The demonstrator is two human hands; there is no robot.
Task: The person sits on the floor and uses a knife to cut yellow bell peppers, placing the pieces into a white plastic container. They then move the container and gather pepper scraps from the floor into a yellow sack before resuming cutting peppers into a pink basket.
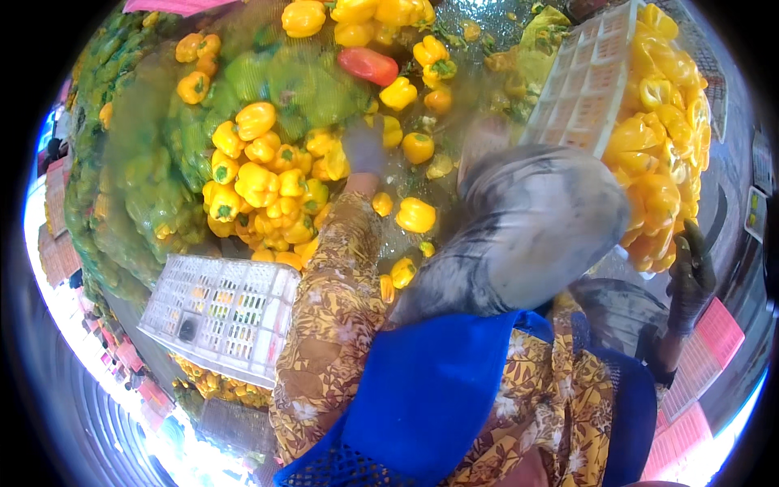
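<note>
Your left hand (364,149) blurs at the right edge of the heaped yellow peppers (258,185); its grip, like your right hand's (692,270) beside the white crate (578,85), I cannot tell. Cup each gently.

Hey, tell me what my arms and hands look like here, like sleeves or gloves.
Your left sleeve is golden yellow with brown leaves and pale flowers. Your left hand seems to wear a greyish-lavender glove, though it's blurred. Your right hand is in shadow, so I can't tell whether it is gloved.
</note>
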